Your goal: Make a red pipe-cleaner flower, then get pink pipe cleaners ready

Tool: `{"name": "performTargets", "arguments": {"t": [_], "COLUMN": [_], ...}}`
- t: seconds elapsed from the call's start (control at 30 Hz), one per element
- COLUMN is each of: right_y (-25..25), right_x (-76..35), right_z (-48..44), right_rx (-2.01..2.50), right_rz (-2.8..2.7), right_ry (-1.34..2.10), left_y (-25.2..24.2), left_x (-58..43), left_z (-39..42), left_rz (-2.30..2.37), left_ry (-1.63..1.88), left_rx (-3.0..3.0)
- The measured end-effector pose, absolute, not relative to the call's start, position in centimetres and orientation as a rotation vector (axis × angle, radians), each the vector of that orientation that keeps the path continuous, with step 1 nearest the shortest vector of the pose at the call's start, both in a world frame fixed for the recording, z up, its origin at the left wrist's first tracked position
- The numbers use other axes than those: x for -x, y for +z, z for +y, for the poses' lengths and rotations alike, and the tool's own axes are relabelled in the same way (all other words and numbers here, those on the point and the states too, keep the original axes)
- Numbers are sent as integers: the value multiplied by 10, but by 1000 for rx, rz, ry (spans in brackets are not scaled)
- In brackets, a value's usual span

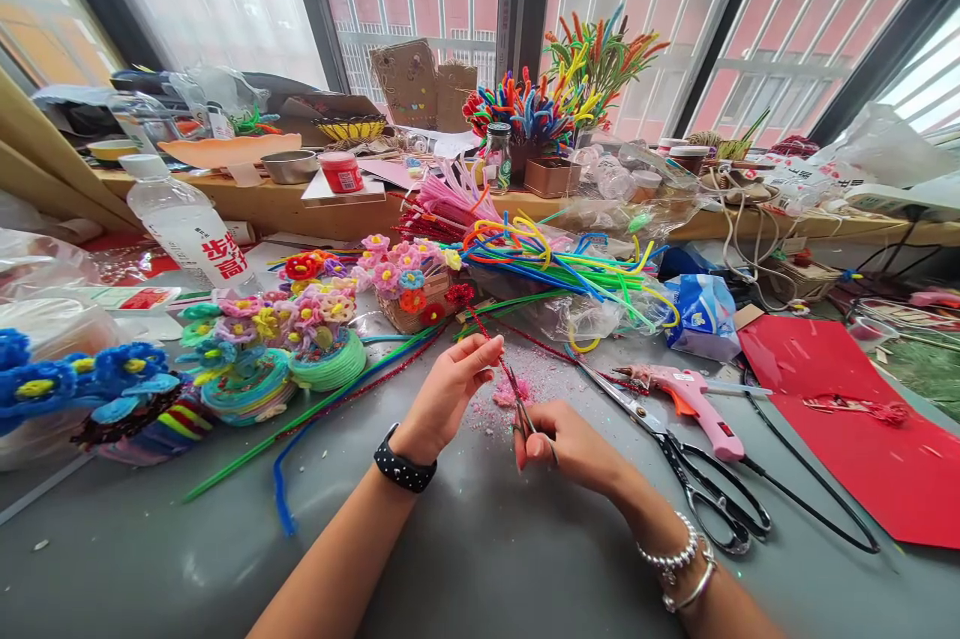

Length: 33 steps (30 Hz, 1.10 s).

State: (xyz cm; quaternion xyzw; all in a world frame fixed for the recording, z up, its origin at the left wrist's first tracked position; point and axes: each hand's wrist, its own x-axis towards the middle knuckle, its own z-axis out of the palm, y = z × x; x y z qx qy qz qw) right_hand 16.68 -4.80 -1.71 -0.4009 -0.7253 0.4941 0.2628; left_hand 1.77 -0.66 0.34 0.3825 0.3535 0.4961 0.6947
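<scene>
My left hand (454, 381) pinches the stem of a dark red pipe-cleaner flower (460, 295) between thumb and fingers, with the flower head up and away from me. In my right hand (566, 441) is a small pair of scissors (522, 407), its fingers closed round the handles. The scissor blades point up toward the red stem below my left fingertips; whether they touch it I cannot tell. Behind the blades, pink fluffy scraps (513, 392) and glittery bits lie on the grey table (480, 559).
Large black-handled scissors (720, 499) and a pink glue gun (701, 404) lie to the right, beside red sheets (840, 409). Bundled pipe cleaners (562, 264) lie ahead. Pots of fuzzy flowers (330, 359) and a water bottle (187, 229) stand at left.
</scene>
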Motion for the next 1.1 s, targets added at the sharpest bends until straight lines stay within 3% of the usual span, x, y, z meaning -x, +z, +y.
{"name": "performTargets", "arguments": {"t": [0.2, 0.37, 1.1], "right_y": [-16, -20, -20], "right_x": [-162, -158, -165], "right_z": [-48, -46, -45], "right_rx": [1187, 1331, 1258], "right_rz": [-1838, -1745, -1547], "right_ry": [1381, 1226, 1229], "left_y": [4, 1, 2], "left_x": [-17, -18, -17], "left_z": [-6, -5, -4], "left_rz": [807, 832, 794], "left_ry": [1112, 1164, 1266], "left_rx": [-922, -911, -855]}}
